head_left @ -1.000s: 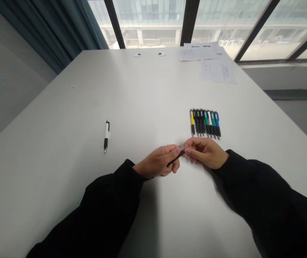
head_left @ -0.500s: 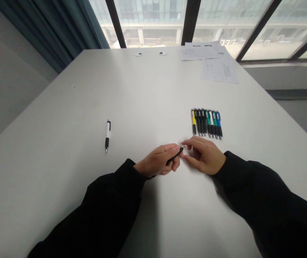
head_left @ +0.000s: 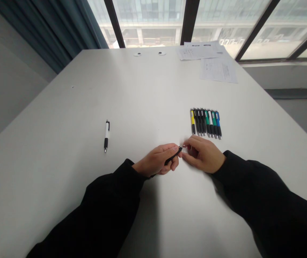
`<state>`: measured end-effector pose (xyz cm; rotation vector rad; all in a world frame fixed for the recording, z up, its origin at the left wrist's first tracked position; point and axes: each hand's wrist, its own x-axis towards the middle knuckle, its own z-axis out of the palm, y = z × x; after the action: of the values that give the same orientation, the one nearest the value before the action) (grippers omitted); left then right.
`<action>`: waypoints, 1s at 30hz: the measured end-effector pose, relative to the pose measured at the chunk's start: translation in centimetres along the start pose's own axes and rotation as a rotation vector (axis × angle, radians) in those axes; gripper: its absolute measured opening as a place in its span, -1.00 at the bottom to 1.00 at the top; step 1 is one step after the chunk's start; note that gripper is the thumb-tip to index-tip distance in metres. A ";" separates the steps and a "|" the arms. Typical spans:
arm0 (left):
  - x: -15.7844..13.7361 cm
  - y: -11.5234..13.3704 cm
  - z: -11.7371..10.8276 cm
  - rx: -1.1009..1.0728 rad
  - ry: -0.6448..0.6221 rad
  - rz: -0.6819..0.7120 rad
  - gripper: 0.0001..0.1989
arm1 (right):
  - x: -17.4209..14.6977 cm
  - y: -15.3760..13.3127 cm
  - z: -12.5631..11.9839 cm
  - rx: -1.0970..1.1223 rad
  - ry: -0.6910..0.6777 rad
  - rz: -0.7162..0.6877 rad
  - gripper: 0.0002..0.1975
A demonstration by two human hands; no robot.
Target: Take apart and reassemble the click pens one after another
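My left hand [head_left: 160, 158] is closed around a black pen [head_left: 173, 156], which slants up to the right. The thumb lies along the pen's barrel, and part of the barrel is hidden in the fist. At its end, my right hand [head_left: 203, 153] is close by with thumb and index finger curved and apart. A small shiny metal tip [head_left: 183, 146] shows beside the right index fingertip; whether the finger touches it is blurred. Beyond the right hand, a row of pens [head_left: 205, 123] lies side by side, in yellow, black, green, white and blue.
A white pen with a black grip [head_left: 106, 136] lies alone on the left of the white table [head_left: 132, 96]. Papers [head_left: 218, 68] are at the far right edge. Two small white ovals with dark spots [head_left: 162, 53] sit along the back edge, before the window.
The right index finger has shifted slightly at the pen's tip and looks smeared. The left hand keeps its hold on the black pen, and the view has drifted very slightly.
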<state>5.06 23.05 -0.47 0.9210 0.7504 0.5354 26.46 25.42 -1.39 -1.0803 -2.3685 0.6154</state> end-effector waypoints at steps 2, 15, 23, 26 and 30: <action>0.0 0.0 0.0 -0.004 -0.004 0.002 -0.74 | 0.0 0.1 0.0 0.009 0.008 0.022 -0.85; 0.0 -0.2 -0.1 0.044 0.002 0.001 -0.73 | 0.2 1.6 -0.5 0.811 0.147 0.359 -0.73; 0.0 -0.3 0.1 0.102 -0.025 -0.001 -0.70 | 0.1 2.2 -0.4 1.086 0.084 0.415 -0.71; 0.0 -0.3 0.0 0.112 -0.025 0.002 -0.70 | -0.2 2.9 -0.2 1.033 0.005 0.378 -0.73; 0.0 -0.3 0.0 0.120 -0.032 -0.002 -0.70 | -0.3 3.3 -0.3 1.007 -0.029 0.351 -0.74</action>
<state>5.11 22.86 -0.73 1.0375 0.7606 0.4767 28.68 27.16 -3.08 -0.9601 -1.4896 1.6937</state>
